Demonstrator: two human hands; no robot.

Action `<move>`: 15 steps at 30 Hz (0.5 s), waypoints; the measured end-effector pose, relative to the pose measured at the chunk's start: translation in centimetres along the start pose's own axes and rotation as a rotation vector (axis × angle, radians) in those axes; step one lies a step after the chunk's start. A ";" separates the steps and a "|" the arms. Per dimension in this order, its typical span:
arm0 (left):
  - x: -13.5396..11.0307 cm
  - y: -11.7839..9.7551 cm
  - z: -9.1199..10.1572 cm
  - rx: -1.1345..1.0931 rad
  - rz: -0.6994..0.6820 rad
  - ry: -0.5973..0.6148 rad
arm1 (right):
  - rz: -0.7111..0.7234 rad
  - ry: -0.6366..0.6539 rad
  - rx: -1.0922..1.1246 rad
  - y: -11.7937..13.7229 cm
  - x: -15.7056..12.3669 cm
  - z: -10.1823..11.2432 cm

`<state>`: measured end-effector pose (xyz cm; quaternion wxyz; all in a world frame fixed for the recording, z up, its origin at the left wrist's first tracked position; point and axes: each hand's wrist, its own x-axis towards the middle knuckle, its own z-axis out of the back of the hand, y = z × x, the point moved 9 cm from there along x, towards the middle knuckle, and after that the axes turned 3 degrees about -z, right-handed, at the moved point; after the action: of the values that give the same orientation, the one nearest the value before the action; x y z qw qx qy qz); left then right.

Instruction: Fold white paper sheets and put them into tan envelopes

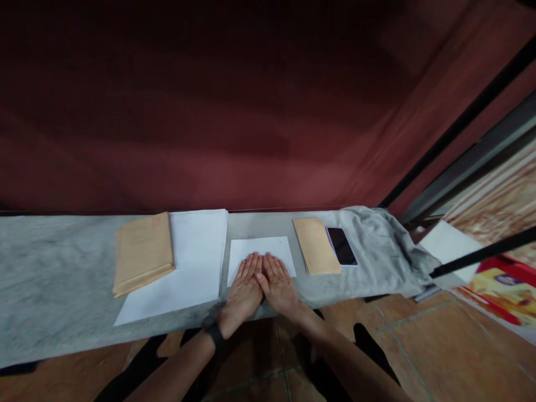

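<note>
Both palms press flat on a small white sheet of paper (247, 246), perhaps folded, at the middle of the cloth-covered bench. My left hand (246, 285), with a dark band at its wrist, lies with fingers stretched forward. My right hand (280, 283) rests close beside it, fingers also straight, its thumb touching or overlapping the left hand. To the left is a stack of larger white paper (195, 268), partly under a pile of brown envelopes (144, 251). A separate brown envelope (317, 245), maybe more than one, lies to the right of my hands.
A phone (342, 246) lies right of the single envelope pile. Grey cloth (54, 279) covers the narrow bench and bunches up at its right end. A dark red wall or curtain (251, 139) rises behind. Black bars (460, 123) and a red-yellow box (508, 290) stand at right.
</note>
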<state>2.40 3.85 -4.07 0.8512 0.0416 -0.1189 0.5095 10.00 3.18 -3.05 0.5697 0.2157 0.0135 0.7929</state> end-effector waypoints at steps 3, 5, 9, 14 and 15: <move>0.0 0.2 0.6 -0.019 0.020 -0.026 | -0.018 -0.015 -0.028 -0.9 -0.3 0.1; -0.1 0.4 0.9 -0.034 0.036 -0.040 | -0.025 -0.025 -0.053 -1.6 -0.7 0.2; -0.8 1.2 1.2 -0.052 0.079 -0.051 | -0.054 -0.068 -0.107 -3.1 -1.6 0.9; -2.0 2.6 1.2 0.002 0.164 -0.069 | -0.119 -0.189 -0.167 -4.5 -3.0 2.0; -2.2 2.7 1.2 0.015 0.177 -0.079 | -0.130 -0.209 -0.175 -4.7 -3.3 2.2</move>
<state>-1.14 2.97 -3.58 0.7971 0.0575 -0.1519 0.5816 15.82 1.34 -3.40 0.6349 0.2451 -0.1010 0.7257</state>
